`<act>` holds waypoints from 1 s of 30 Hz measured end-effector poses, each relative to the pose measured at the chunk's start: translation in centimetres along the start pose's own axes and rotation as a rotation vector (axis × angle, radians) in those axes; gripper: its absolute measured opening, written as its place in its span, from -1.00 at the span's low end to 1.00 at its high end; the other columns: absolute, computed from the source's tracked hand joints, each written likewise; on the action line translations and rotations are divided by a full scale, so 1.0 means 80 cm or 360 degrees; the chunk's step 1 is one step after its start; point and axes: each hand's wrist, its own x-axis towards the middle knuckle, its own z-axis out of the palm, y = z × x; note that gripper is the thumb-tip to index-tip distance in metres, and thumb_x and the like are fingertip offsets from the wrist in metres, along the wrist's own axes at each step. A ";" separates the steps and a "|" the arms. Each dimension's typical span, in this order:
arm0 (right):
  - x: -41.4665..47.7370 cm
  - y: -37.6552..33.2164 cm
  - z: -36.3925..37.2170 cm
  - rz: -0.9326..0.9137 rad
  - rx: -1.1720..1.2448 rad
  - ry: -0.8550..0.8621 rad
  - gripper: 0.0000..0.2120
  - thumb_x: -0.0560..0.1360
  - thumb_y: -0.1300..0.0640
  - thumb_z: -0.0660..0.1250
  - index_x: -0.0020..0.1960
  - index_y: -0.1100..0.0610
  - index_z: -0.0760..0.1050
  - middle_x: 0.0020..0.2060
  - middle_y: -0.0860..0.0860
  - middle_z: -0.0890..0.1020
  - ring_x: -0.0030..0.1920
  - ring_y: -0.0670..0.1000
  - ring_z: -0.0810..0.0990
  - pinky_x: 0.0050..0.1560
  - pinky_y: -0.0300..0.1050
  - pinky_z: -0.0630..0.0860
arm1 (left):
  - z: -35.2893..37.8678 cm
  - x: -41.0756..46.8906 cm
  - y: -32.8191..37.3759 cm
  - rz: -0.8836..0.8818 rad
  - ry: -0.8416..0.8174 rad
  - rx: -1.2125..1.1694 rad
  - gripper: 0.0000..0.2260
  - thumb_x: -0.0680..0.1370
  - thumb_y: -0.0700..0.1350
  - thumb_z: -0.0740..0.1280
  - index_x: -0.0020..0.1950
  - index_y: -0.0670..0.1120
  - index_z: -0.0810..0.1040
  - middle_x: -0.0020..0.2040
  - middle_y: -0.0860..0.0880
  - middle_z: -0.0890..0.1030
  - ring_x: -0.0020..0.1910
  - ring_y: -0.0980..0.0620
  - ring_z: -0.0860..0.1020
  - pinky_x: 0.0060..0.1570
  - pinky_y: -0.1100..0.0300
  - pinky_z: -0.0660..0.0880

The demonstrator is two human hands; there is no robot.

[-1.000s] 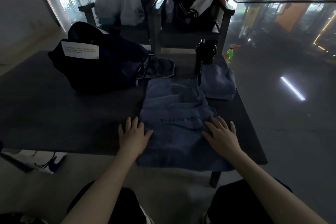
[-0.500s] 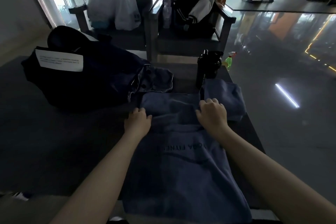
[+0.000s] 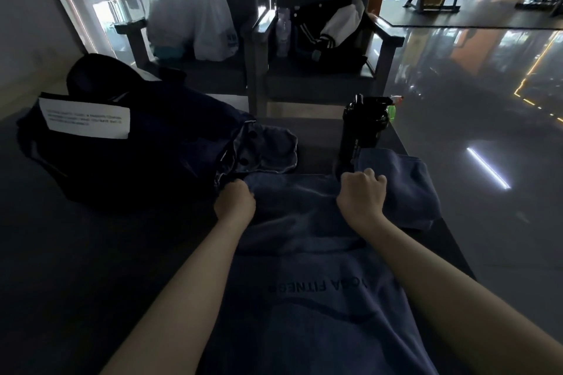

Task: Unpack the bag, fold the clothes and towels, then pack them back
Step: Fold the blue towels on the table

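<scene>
Both hands, left hand [image 3: 234, 200] and right hand [image 3: 361, 193], pinch the towel [image 3: 307, 292] at its far edge; its long axis runs toward the person along the bench [image 3: 91, 253].

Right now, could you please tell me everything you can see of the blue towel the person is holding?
The blue towel is a soft, terry-looking cloth with dark lettering, partly readable as FITNESS, upside down to the wearer, over a curved line. It lies on the dark table, its far corners held by the left hand and right hand, fingers curled. A wrinkle crosses it just below the hands. Its far right edge lies beside a folded blue cloth.
</scene>
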 end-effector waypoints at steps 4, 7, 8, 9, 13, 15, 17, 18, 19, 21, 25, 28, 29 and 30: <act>-0.006 0.016 -0.018 0.0060 0.0426 0.0149 -0.79 0.48 0.25 0.21 -0.01 0.10 0.59 -0.11 0.06 0.66 -0.03 0.11 0.57 -0.13 -0.10 0.29 | -0.021 -0.001 -0.002 0.0077 0.0020 -0.0106 -0.83 0.59 -0.13 0.23 0.12 -0.12 0.55 0.09 -0.09 0.56 0.00 -0.10 0.54 -0.18 0.11 0.43; -0.017 0.035 -0.037 0.0186 0.0961 0.0177 -0.76 0.43 0.31 0.22 -0.02 0.12 0.60 -0.15 0.07 0.66 -0.12 0.13 0.60 -0.25 -0.14 0.38 | -0.041 -0.014 -0.007 0.0196 0.0167 -0.0403 -0.92 0.56 -0.12 0.29 -0.02 -0.11 0.53 -0.06 -0.08 0.58 -0.18 -0.01 0.51 -0.26 0.17 0.41; -0.022 0.040 -0.043 0.0210 0.1112 0.0181 -0.76 0.41 0.34 0.22 -0.04 0.15 0.60 -0.17 0.06 0.65 -0.14 0.10 0.58 -0.25 -0.15 0.40 | -0.049 -0.020 -0.008 0.0221 0.0174 -0.0534 -0.94 0.56 -0.14 0.30 -0.05 -0.11 0.52 -0.10 -0.08 0.59 -0.21 0.00 0.52 -0.28 0.18 0.41; -0.027 0.046 -0.049 0.0222 0.1236 0.0180 -0.78 0.40 0.36 0.21 -0.08 0.17 0.59 -0.20 0.05 0.64 -0.16 0.06 0.57 -0.25 -0.17 0.40 | -0.056 -0.027 -0.009 0.0237 0.0164 -0.0671 -0.95 0.55 -0.15 0.30 -0.05 -0.12 0.51 -0.15 -0.09 0.59 -0.23 -0.01 0.54 -0.29 0.18 0.43; -0.061 0.072 -0.063 0.0243 0.1486 0.0150 -0.84 0.40 0.33 0.27 -0.27 0.11 0.45 -0.35 -0.05 0.54 -0.33 -0.08 0.48 -0.38 -0.30 0.33 | -0.083 -0.071 -0.022 0.0310 0.0095 -0.1115 -0.92 0.53 -0.26 0.34 -0.12 -0.11 0.48 -0.22 -0.09 0.59 -0.33 0.01 0.59 -0.32 0.18 0.51; -0.085 0.085 -0.065 0.0202 0.1513 0.0118 -0.81 0.43 0.26 0.34 -0.32 0.10 0.40 -0.40 -0.04 0.50 -0.38 -0.08 0.43 -0.41 -0.31 0.29 | -0.091 -0.096 -0.036 0.0394 0.0074 -0.1113 -0.90 0.52 -0.27 0.35 -0.11 -0.09 0.49 -0.21 -0.09 0.60 -0.29 0.00 0.61 -0.28 0.19 0.53; -0.110 0.095 -0.064 0.0122 0.1493 0.0100 -0.72 0.46 0.15 0.38 -0.36 0.10 0.37 -0.47 -0.06 0.45 -0.45 -0.13 0.38 -0.45 -0.33 0.27 | -0.096 -0.118 -0.051 0.0429 0.0048 -0.1056 -0.88 0.52 -0.26 0.34 -0.09 -0.05 0.51 -0.24 -0.08 0.61 -0.30 0.02 0.60 -0.28 0.19 0.52; -0.121 0.099 -0.064 0.0077 0.1476 0.0097 -0.70 0.48 0.13 0.36 -0.38 0.10 0.37 -0.50 -0.09 0.44 -0.48 -0.14 0.40 -0.45 -0.33 0.28 | -0.098 -0.128 -0.059 0.0425 0.0020 -0.1031 -0.87 0.52 -0.27 0.34 -0.10 -0.03 0.52 -0.25 -0.08 0.61 -0.30 0.02 0.58 -0.26 0.16 0.53; -0.132 0.103 -0.064 0.0044 0.1465 0.0093 -0.69 0.50 0.15 0.35 -0.39 0.11 0.39 -0.52 -0.11 0.44 -0.49 -0.17 0.44 -0.46 -0.34 0.28 | -0.100 -0.138 -0.065 0.0422 -0.0015 -0.0998 -0.85 0.51 -0.28 0.34 -0.11 -0.02 0.53 -0.26 -0.09 0.61 -0.30 0.00 0.57 -0.23 0.10 0.52; -0.153 0.110 -0.064 -0.0007 0.1441 0.0080 -0.73 0.52 0.21 0.33 -0.35 0.20 0.48 -0.52 -0.15 0.44 -0.47 -0.31 0.47 -0.46 -0.42 0.31 | -0.103 -0.157 -0.077 0.0439 -0.0057 -0.0895 -0.84 0.47 -0.34 0.36 -0.13 -0.07 0.55 -0.25 -0.10 0.61 -0.26 -0.04 0.57 -0.17 0.06 0.53; -0.188 0.121 -0.063 -0.0240 0.1281 0.0134 -0.88 0.50 0.31 0.35 -0.18 0.34 0.60 -0.42 -0.13 0.52 -0.42 -0.23 0.51 -0.35 -0.48 0.33 | -0.104 -0.191 -0.092 0.0474 -0.0026 -0.0766 -0.88 0.45 -0.31 0.40 -0.21 -0.11 0.56 -0.23 -0.03 0.61 -0.20 0.01 0.58 -0.19 0.17 0.53; -0.210 0.133 -0.058 -0.0366 0.1186 0.0073 -0.91 0.47 0.33 0.36 -0.17 0.34 0.61 -0.30 0.12 0.64 -0.31 0.09 0.58 -0.27 -0.12 0.44 | -0.103 -0.211 -0.102 0.0454 -0.0090 -0.0667 -0.88 0.46 -0.30 0.39 -0.20 -0.10 0.57 -0.23 -0.02 0.62 -0.18 0.02 0.59 -0.19 0.16 0.56; -0.218 0.136 -0.054 -0.0408 0.1150 0.0030 -0.91 0.46 0.34 0.37 -0.17 0.35 0.62 -0.27 0.16 0.64 -0.28 0.13 0.60 -0.25 -0.02 0.47 | -0.102 -0.218 -0.105 0.0448 -0.0125 -0.0613 -0.85 0.46 -0.33 0.37 -0.20 -0.09 0.58 -0.22 -0.02 0.62 -0.18 0.03 0.59 -0.20 0.18 0.55; -0.224 0.139 -0.050 -0.0456 0.1129 -0.0031 -0.92 0.45 0.34 0.37 -0.15 0.34 0.63 -0.24 0.17 0.66 -0.23 0.15 0.62 -0.21 0.02 0.50 | -0.099 -0.223 -0.107 0.0443 -0.0162 -0.0546 -0.81 0.45 -0.35 0.34 -0.21 -0.07 0.58 -0.21 -0.01 0.62 -0.18 0.05 0.59 -0.23 0.22 0.52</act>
